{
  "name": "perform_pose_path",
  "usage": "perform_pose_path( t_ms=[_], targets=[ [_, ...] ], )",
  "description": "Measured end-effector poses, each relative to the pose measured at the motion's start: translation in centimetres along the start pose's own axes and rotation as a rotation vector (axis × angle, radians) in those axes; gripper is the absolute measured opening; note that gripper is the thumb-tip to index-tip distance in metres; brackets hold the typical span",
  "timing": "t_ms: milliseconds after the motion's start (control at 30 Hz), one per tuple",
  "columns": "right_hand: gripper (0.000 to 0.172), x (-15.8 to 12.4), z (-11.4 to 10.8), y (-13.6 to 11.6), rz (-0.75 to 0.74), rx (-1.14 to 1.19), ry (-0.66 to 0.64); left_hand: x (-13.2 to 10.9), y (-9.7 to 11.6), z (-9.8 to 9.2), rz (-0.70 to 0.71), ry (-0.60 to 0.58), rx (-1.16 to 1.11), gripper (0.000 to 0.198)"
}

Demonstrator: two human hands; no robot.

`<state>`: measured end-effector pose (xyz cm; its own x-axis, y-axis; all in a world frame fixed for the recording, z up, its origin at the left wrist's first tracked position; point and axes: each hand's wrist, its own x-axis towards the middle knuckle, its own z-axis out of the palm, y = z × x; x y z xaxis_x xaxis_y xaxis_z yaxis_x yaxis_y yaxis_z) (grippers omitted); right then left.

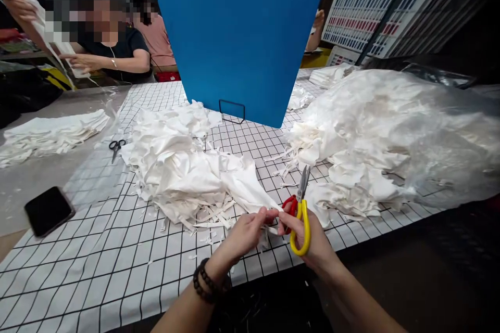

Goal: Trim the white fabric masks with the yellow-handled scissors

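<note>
My left hand [246,234], with a dark beaded bracelet [207,281] at the wrist, pinches the end of a piece of white fabric [242,182]. That fabric stretches back to a heap of white cloth [175,166]. In my right hand [312,239] is a pair of scissors [305,226] with one yellow and one red handle, blades pointing up and away. The fingertips of my right hand also meet the fabric's edge, beside my left fingers. Thin white strips and scraps [213,218] lie under and around the heap.
A blue board [246,36] stands upright at the table's middle. To the right lie more white cloth [359,182] and a big clear plastic bag [449,130]. A phone [49,211] and small black scissors [116,149] lie left. Another person [117,57] handles white cloth across the table.
</note>
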<state>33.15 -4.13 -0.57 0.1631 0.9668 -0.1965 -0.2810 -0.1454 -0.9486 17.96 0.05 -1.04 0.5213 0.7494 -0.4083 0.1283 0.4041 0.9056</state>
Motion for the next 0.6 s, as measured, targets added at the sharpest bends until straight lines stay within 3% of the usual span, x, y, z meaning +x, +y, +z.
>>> perform_pose_path(
  t_ms=[133,233,333,467,600],
  targets=[
    [0.029,-1.3,0.0,0.2,-0.025,-0.071,0.032,0.7,-0.8,1.7,-0.117,-0.022,-0.442,0.052],
    [0.032,-1.3,-0.6,0.9,0.024,-0.111,-0.018,0.7,-1.2,2.2,-0.100,-0.004,-0.585,0.045],
    [0.031,-0.3,-1.8,1.0,0.058,-0.239,-0.090,0.2,-2.0,2.4,0.003,0.127,-0.644,0.040],
    [0.029,2.5,-2.2,0.4,-0.160,-0.374,-0.056,-0.7,-2.8,2.4,0.108,0.302,-0.717,0.033],
    [0.027,5.5,0.4,0.2,-0.268,-0.425,-0.360,-1.9,-2.5,2.1,0.124,0.319,-0.734,0.032]
  ],
)
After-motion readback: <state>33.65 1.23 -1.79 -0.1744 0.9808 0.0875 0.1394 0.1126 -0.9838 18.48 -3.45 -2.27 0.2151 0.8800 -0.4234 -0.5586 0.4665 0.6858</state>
